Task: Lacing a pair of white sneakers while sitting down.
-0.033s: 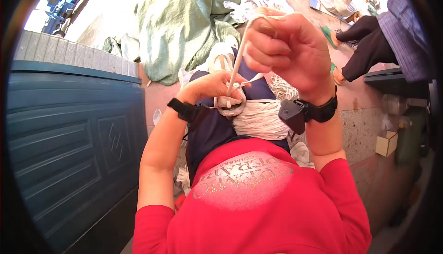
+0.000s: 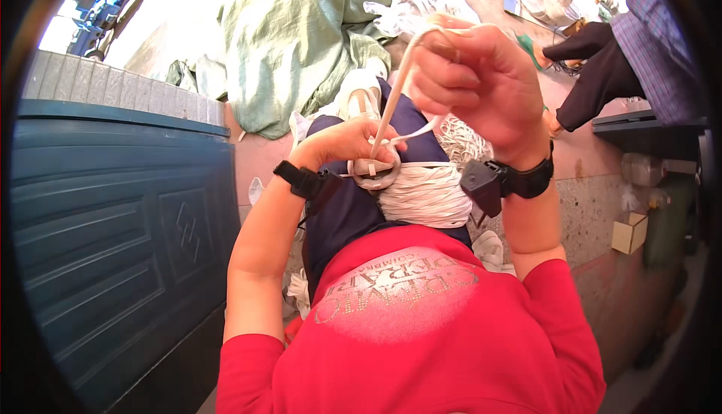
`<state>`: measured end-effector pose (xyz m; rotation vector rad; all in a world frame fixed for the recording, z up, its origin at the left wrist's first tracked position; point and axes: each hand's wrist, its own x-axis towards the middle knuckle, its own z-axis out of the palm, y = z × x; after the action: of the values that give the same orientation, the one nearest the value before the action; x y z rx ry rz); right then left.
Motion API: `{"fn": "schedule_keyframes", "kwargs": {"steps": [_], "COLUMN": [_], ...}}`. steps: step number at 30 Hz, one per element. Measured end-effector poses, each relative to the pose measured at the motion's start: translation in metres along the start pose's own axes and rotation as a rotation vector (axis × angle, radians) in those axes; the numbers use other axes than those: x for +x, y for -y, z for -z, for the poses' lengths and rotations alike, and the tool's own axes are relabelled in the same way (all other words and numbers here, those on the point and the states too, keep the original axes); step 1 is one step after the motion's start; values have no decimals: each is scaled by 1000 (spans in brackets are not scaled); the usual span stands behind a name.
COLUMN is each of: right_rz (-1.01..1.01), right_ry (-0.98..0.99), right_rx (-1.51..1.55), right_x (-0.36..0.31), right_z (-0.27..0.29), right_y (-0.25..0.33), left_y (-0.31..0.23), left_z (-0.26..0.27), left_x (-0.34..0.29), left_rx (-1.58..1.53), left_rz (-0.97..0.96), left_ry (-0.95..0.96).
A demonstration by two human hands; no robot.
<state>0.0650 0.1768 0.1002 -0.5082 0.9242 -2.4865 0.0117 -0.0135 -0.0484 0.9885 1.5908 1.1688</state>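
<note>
A pale beige-grey shoe (image 2: 374,172) rests on my lap, its rounded opening toward me. My left hand (image 2: 342,140) is closed on its upper edge, with the fingers around the base of a white shoelace (image 2: 395,83). That lace rises from the shoe to my right hand (image 2: 481,75), which is raised and pinches it between thumb and fingers. A second strand of lace slants from the shoe toward the right palm. Close under the shoe lies a thick bundle of white laces (image 2: 425,196) across my thighs. My left hand hides part of the shoe.
Another heap of white laces (image 2: 460,142) lies beyond the bundle. A white shoe-like item (image 2: 359,90) shows past my left hand. Green cloth (image 2: 293,53) covers something ahead. Left stands a blue panelled door (image 2: 113,211); at right are a person's dark-trousered legs (image 2: 602,68) and a small box (image 2: 629,233).
My right hand has shifted slightly right, drawing the lace with it, and the second strand now shows more plainly. My left hand and the shoe have stayed in place.
</note>
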Motion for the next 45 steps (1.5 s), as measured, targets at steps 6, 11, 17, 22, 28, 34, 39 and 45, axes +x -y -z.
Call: {"fn": "schedule_keyframes", "kwargs": {"steps": [6,11,17,22,28,34,39,45], "right_rz": [336,170,-283,-238,-7,-292,-203,-170], "right_ry": [-550,-578,-501,-370,-448,-434,-331,-499], "right_rx": [-109,60,-1140,-1580,-1887,-1971,-2012,-1981], "right_x": [-52,-93,-83,-75,-74,-62,-55,-59], "right_z": [72,145,114,112,141,125,122,120], "right_y": [10,-17,-139,-172,-183,-183,-184,-188], "left_y": [24,36,38,43,45,50,59,78], "left_z": [30,88,59,-9,-43,-50,-58,-61], "left_x": [-51,-134,-142,-94,-60,-63,-71,-72], "left_rx": [-865,-1239,-822,-819,-343,-347,-300,22], "left_rz": [33,-130,214,560,618,604,576,471], "left_ry": [-633,-991,-1137,-760,-690,-763,-858,-977]}}
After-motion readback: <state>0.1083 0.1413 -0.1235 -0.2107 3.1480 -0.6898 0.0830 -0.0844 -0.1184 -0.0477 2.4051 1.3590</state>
